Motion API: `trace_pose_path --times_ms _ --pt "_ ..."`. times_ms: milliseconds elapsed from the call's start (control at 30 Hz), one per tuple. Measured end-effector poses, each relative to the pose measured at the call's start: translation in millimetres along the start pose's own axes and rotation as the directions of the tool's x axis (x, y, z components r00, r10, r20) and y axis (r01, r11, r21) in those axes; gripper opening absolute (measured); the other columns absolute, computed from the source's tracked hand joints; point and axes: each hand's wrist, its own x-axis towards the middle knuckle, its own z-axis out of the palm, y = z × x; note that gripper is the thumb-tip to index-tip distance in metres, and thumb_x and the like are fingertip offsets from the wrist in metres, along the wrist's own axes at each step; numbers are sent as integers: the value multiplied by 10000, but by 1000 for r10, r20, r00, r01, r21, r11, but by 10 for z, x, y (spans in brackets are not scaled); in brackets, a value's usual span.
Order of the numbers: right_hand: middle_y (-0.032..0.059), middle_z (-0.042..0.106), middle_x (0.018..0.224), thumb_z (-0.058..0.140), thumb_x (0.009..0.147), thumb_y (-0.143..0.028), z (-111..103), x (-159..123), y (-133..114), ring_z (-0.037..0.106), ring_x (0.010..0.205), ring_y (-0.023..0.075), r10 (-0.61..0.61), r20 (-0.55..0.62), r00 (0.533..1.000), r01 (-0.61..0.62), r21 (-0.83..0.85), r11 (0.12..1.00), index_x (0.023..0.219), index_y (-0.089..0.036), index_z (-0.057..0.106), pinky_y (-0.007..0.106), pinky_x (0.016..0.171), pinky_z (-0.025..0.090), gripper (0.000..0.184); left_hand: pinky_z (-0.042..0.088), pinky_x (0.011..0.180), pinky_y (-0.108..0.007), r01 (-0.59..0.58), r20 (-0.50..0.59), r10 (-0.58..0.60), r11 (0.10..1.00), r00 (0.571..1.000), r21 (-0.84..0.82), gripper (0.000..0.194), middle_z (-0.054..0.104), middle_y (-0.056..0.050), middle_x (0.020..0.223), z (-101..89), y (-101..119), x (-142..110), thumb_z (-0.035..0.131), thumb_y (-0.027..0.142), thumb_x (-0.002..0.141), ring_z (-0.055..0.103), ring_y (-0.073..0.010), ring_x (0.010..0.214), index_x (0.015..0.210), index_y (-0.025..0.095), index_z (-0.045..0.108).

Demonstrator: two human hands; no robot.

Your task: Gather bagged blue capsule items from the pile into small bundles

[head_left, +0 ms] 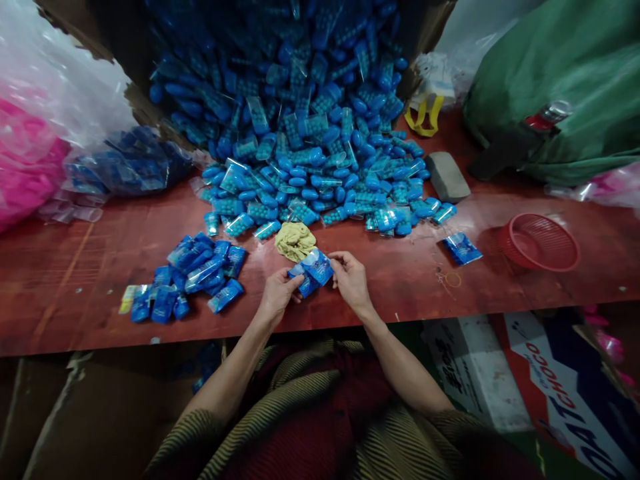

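Observation:
Both my hands grip one small blue packet just above the near edge of the red-brown table. My left hand pinches its lower left end and my right hand pinches its right side. A big heap of blue capsule-shaped items in clear wrappers spills from a cardboard box toward me. To my left lies a smaller pile of flat blue packets. A crumpled yellow cloth sits right behind the held packet.
A red mesh basket stands at the right, with a single blue packet beside it. A grey block lies further back. Green fabric bundle at back right, pink-filled plastic bag at left, printed cartons under the table.

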Motion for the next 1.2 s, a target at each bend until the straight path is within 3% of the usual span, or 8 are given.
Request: trace_pose_path --times_ms 133,233,333,533,867,1033,1100,1200 --pt "-71 487 535 518 781 -329 60 -61 -26 430 402 76 52 -7 999 -51 120 992 876 -181 572 194 385 358 184 441 380 -199 52 55 -43 984 998 -173 410 606 5 530 3 -42 -79 807 370 490 533 -98 414 720 130 566" --pt "-2 612 719 510 807 -309 116 -155 -19 558 595 112 -54 -31 998 52 -43 998 892 -178 593 228 549 459 177 457 424 -202 69 84 -50 968 995 -240 422 617 -3 560 27 -64 -143 813 387 499 555 -101 457 728 123 576" --pt "41 656 853 472 841 -279 165 -253 -9 603 764 149 -134 -8 991 129 -208 970 924 -183 605 266 697 479 183 468 467 -208 53 108 -22 953 994 -299 395 635 -13 612 55 -65 -195 793 390 554 564 -99 502 765 121 594" --pt "50 662 891 453 853 -262 185 -301 -38 605 774 157 -198 39 979 201 -275 940 952 -190 614 275 721 478 202 477 494 -229 54 122 -23 963 992 -263 404 640 -16 637 66 -40 -236 799 377 554 574 -110 526 792 122 594" --pt "40 624 890 553 793 -300 101 -196 -18 575 770 137 -112 75 991 116 -54 992 1007 -175 616 262 733 478 256 451 468 -217 102 185 -59 966 981 -236 297 632 -23 587 12 3 -230 764 304 578 554 -107 477 739 125 590" --pt "2 621 792 557 775 -280 75 -100 -57 579 694 112 13 306 952 -64 159 985 1113 -169 568 236 662 483 355 426 448 -209 107 240 -58 974 969 -197 269 614 -11 561 24 33 -238 759 292 600 534 -98 443 745 126 604" --pt "-22 596 718 558 761 -257 79 -72 -77 552 612 95 18 353 935 -73 144 987 1081 -156 583 212 590 458 337 424 440 -210 108 269 -56 977 962 -183 292 615 -12 566 36 26 -231 766 307 596 531 -97 436 764 122 616" --pt "-33 578 665 545 769 -263 80 -39 -83 521 570 90 -26 309 951 16 38 999 1011 -153 618 203 552 422 275 432 434 -211 117 281 -64 977 958 -176 339 626 -18 585 48 -1 -218 776 350 585 540 -103 444 785 123 622"
